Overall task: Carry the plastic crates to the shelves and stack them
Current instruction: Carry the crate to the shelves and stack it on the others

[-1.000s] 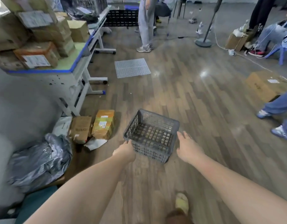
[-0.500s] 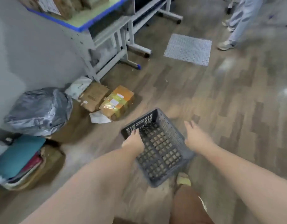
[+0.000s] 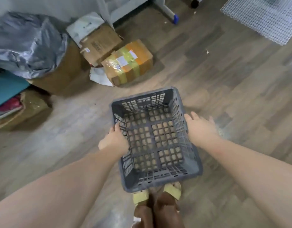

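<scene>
Above the wood-patterned plank floor (image 3: 216,76), straight out from my head camera, I see the grey perforated plastic crate (image 3: 156,140) held between the two bare hands, its open top facing up at the lens and its grid bottom showing the floor through the holes. The left hand (image 3: 114,140) grips the crate's left wall near the middle of that side, thumb hooked over the rim and onto the inner face, the other fingers hidden on the outside. The right hand (image 3: 202,129) sits against the right wall just outside the rim, fingers spread and nearly straight, pointing away from me; I cannot tell whether the palm actually presses the wall or hangs just beside it. The crate's near edge covers the toes of the yellow sandals (image 3: 172,189) below. Past the far edge, near but apart, lies a cardboard parcel wrapped in yellow and orange tape (image 3: 128,61), with a plain brown cardboard box (image 3: 99,43) touching it behind. Farther left a crumpled silver-grey plastic bag (image 3: 26,46) sits over a brown box, and a white mesh mat (image 3: 264,18) lies at the upper right.
</scene>
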